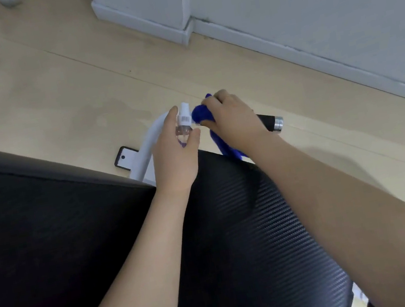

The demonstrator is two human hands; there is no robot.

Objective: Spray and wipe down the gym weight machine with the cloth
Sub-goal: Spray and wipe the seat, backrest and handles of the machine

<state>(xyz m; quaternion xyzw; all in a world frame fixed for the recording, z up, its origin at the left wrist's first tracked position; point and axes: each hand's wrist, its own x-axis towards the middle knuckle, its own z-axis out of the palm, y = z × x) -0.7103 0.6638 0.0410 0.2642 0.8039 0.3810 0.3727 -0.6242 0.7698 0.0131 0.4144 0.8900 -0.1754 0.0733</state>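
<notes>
Fingers (175, 114) grip spray bottle (185, 121); right hand (233, 118) clutches cloth (201, 115) on handle (270, 121).

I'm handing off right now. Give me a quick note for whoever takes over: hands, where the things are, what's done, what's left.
Left hand: holds the small spray bottle, nozzle end toward the cloth.
Right hand: grips the blue cloth around the machine's handle bar; its black grip sticks out past the hand.
White frame tube runs down to the floor; black pad is under both forearms.
Done: cannot tell how much is wiped.
Left: likely finish the handle, then frame and pad.
</notes>
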